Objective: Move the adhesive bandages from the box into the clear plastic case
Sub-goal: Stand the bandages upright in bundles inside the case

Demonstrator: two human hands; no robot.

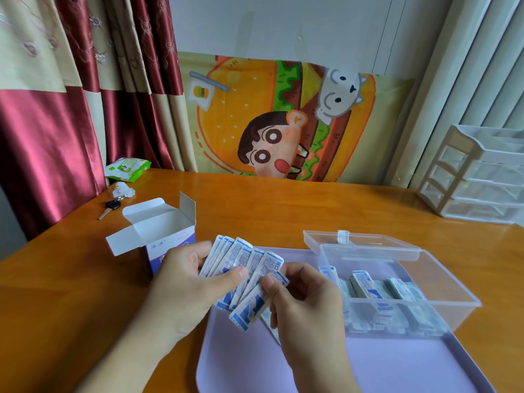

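Above the lilac tray (397, 370), both hands grasp fanned bandages (241, 268): left hand (190, 290) pinches the stack, right hand (303, 304) pinches perhaps 1. More fill the open clear case (442, 282); the box (158, 236) stands open.

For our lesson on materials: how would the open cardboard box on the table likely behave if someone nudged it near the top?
The box stands upright with its flaps open, so a push up high would probably tip it. It looks like thin card and may be nearly empty, since the left hand holds a fan of bandages, so it is likely light and would slide easily.
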